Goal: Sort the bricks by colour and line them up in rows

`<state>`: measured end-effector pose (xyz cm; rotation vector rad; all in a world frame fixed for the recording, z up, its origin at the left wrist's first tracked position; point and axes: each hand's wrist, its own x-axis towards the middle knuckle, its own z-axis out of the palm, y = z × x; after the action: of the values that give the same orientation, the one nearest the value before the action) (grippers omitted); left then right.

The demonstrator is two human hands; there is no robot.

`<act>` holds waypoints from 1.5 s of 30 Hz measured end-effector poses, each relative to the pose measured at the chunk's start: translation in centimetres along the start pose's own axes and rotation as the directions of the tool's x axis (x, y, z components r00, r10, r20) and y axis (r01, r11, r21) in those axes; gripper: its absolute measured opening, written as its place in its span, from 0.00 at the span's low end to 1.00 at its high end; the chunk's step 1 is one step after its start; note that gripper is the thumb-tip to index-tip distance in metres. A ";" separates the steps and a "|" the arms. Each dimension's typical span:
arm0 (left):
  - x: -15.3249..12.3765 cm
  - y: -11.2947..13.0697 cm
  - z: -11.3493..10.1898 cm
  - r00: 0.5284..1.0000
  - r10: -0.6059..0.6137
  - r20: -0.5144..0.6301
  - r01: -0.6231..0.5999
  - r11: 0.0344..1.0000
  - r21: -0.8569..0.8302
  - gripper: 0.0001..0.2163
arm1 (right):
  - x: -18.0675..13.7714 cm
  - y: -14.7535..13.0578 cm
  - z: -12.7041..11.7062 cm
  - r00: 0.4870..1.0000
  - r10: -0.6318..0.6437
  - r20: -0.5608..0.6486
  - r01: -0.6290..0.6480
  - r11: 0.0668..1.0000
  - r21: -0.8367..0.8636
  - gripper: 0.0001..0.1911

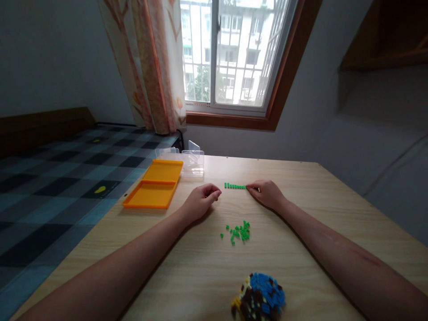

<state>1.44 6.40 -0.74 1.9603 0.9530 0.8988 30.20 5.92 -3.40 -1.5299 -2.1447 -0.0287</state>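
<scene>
The right grip (pixel 265 193) is at the right end of the row of green pieces (pixel 235 186), its fingertips drawn close together against the last piece; whether a piece sits between them I cannot tell. The left grip (pixel 203 199) hangs loosely curled just left of the row, thumb tip near the fingertips with little opening; I cannot tell whether it has hold of anything. A narrow strip of wood parts it from the row's left end.

On the near side of the row, set apart from it, lies a loose scatter of green pieces (pixel 244 232), with room between the left forearm (pixel 143 256) and the right forearm (pixel 326 238). Farther to the near side of the row is a blue, brown and yellow cluster (pixel 265 292), cut off by the lower border of the view.

Left of the row, past the left grip, an orange case (pixel 152 196) lies opened out near the left edge of the counter (pixel 334 191). Clear plastic boxes (pixel 194 167) stand beyond and left of the row, by the far edge. Beyond the row, plain wood runs back to that edge; right of it, past the right grip, a broad stretch reaches the slanting right edge. Farthest left of the row is the checked bed (pixel 67 178)
</scene>
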 end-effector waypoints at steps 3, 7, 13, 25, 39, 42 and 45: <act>0.0 0.0 0.0 1.000 0.005 -0.002 -0.005 1.000 0.009 0.12 | 0.0 0.0 -0.1 1.000 -0.007 -0.011 0.008 1.000 0.007 0.12; -0.1 0.0 0.0 1.000 0.008 0.001 -0.008 1.000 0.026 0.13 | -0.1 -0.1 -0.1 1.000 -0.012 -0.014 0.013 1.000 0.022 0.12; -0.2 0.2 0.0 1.000 0.010 0.004 -0.010 1.000 0.027 0.13 | -0.1 -0.2 -0.2 1.000 -0.010 -0.029 0.011 0.999 0.040 0.12; -0.3 0.2 0.0 0.998 0.019 0.053 -0.024 0.995 0.099 0.12 | -0.3 0.0 -0.2 0.999 0.014 -0.036 -0.012 0.998 0.063 0.11; -0.9 1.1 0.1 0.982 0.042 0.185 -0.074 0.983 0.167 0.09 | -0.6 -1.0 -1.5 0.989 -0.064 0.131 0.004 0.908 0.418 0.13; -1.2 1.6 0.2 0.950 0.103 0.296 -0.183 0.949 0.256 0.06 | -0.6 -2.0 -2.5 0.933 -0.106 0.344 -0.067 0.889 0.454 0.14; -1.3 1.8 0.2 0.911 0.168 0.376 -0.298 0.898 0.323 0.07 | -0.5 -3.3 -3.3 0.870 -0.180 0.460 -0.015 0.922 0.388 0.12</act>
<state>1.56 4.44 0.37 2.5033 0.7280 0.4957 28.60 3.27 0.18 -1.3016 -2.4058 0.7849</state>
